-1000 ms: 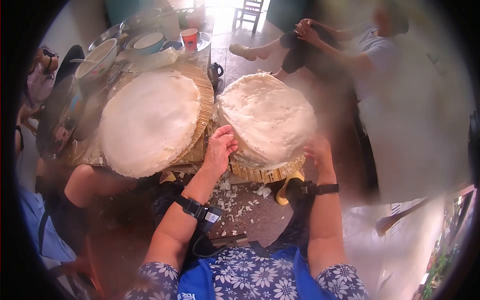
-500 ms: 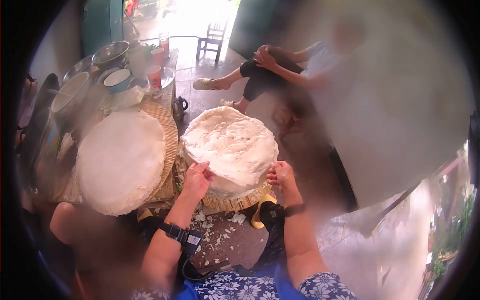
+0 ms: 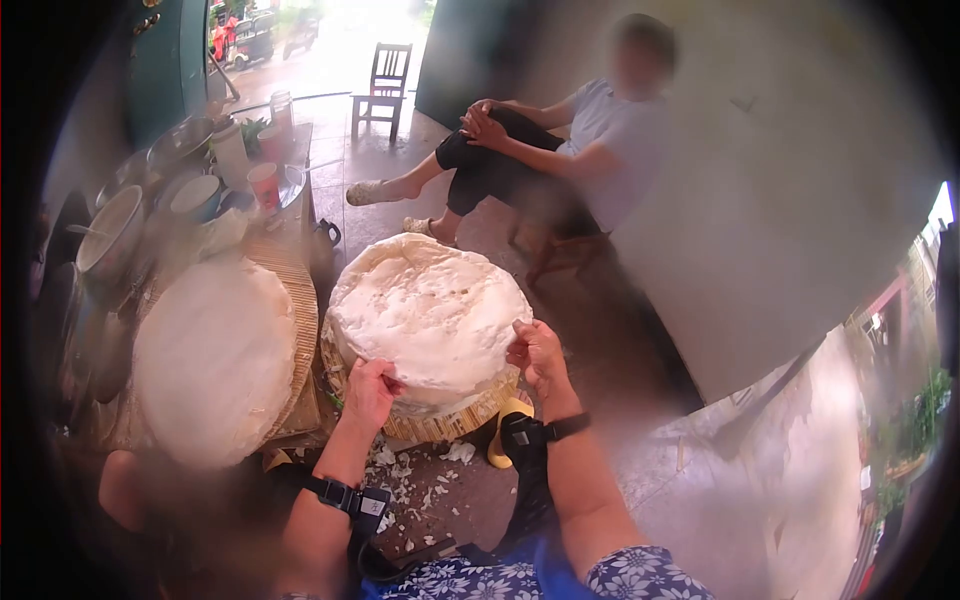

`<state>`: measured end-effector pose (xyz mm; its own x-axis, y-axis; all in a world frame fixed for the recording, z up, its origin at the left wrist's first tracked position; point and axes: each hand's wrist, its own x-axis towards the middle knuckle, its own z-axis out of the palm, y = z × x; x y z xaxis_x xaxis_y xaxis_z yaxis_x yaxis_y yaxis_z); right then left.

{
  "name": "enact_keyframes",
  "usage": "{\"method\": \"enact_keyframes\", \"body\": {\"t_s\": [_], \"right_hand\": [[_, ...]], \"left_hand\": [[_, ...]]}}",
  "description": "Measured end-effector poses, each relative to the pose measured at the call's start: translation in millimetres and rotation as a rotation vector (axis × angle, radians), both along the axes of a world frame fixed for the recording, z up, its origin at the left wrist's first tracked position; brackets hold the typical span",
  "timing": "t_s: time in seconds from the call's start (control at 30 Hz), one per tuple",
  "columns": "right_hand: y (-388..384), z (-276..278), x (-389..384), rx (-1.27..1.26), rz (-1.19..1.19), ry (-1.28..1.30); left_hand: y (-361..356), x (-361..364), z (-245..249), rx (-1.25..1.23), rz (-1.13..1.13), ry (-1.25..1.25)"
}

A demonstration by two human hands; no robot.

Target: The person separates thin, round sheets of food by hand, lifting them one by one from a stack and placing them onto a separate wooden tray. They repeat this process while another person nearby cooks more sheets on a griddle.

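A thick stack of round white dough-like sheets (image 3: 430,310) lies in front of me on a round mat of pale stalks (image 3: 440,424). Its top is wrinkled and uneven. At the near left edge, my left hand (image 3: 371,393) is closed, thumb and fingers pinching the rim of the top sheet. My right hand (image 3: 538,356) pinches the rim on the right side, fingers curled. How much of the sheet sits between the fingers is partly hidden. To the left, a smoother white round sheet (image 3: 213,360) rests on another stalk mat (image 3: 300,300).
Bowls (image 3: 110,230), a red paper cup (image 3: 264,186) and other cups crowd the table at the left. White scraps (image 3: 425,500) litter the floor. Another person (image 3: 610,150) sits at the right, hands on a knee. A wooden chair (image 3: 383,90) stands by the bright doorway.
The camera view has shifted, so the stack appears lower and further left. My right hand has moved a little further up the stack's right rim; my left stays at the near left edge.
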<state>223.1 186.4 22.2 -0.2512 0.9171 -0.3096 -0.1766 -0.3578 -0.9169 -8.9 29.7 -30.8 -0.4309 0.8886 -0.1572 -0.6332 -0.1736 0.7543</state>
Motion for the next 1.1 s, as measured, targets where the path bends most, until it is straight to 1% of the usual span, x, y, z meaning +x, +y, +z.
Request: {"method": "enact_keyframes", "body": {"t_s": [0.07,0.2,0.27,0.33,0.43,0.53,0.63,0.7,0.73,0.8,0.87,0.97,1.07,1.1], "right_hand": [[-0.7,0.7,-1.2,0.002,0.009,0.033],[-2.5,6.2,-2.8,0.002,0.038,0.046],[-2.6,4.8,-3.1,0.002,0.038,0.055],[-2.8,2.0,-6.0,0.002,0.025,0.076],[-2.7,0.7,-8.6,0.003,0.04,0.162],[-3.1,1.9,-7.7,0.02,0.046,0.187],[1.1,-0.9,-6.8,0.049,0.084,0.208],[-6.4,8.4,-12.6,0.049,0.081,0.318],[-2.6,3.8,-12.6,0.08,0.102,0.336],[-3.4,7.7,-15.3,0.096,0.135,0.34],[-20.7,28.4,-25.7,0.139,0.18,0.416],[-31.2,29.0,-41.5,0.195,0.219,0.472],[-50.6,41.1,-64.9,0.227,0.323,0.5],[-57.1,48.2,-73.9,0.24,0.357,0.491]], "left_hand": [[0.8,-1.7,-6.2,0.014,-0.019,0.045],[-2.6,-2.0,6.2,0.016,0.029,0.018],[-2.7,-1.1,12.1,-0.008,0.044,-0.03],[-6.3,3.2,33.7,-0.063,0.041,-0.124],[-8.5,5.1,36.5,-0.016,0.059,0.093],[-13.5,7.3,48.3,-0.072,0.066,0.005],[-6.1,2.9,29.5,0.086,0.073,-0.051],[-10.1,1.9,31.9,0.046,0.091,0.02],[-11.2,0.4,28.7,0.033,0.102,0.054],[-20.1,1.1,41.2,0.051,0.119,0.124],[-35.8,1.3,62.6,0.059,0.123,0.179],[-62.5,-6.7,74.0,0.137,0.165,0.233],[-92.6,-25.1,84.3,0.174,0.24,0.219],[-107.1,-30.0,97.8,0.203,0.265,0.231]]}}
